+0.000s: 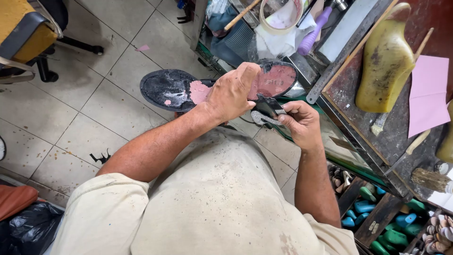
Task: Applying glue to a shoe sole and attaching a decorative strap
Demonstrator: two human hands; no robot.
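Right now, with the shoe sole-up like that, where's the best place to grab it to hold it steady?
Probably the narrow waist of the shoe, from above, as the left hand grips it: the sole faces up and pinches in there between the wider ends.

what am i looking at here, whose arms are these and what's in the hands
This is one picture from a camera worn on a person's head, looking down, so the arms are the wearer's own. The left hand presses on the worn underside of a shoe sole, black with pink patches, held bottom up above a tiled floor. The right hand holds a small dark tool with a ribbed end against the sole. On the workbench to the right lie a yellow foot-shaped shoe form and pink paper. Below it, coloured shoe forms fill compartments.
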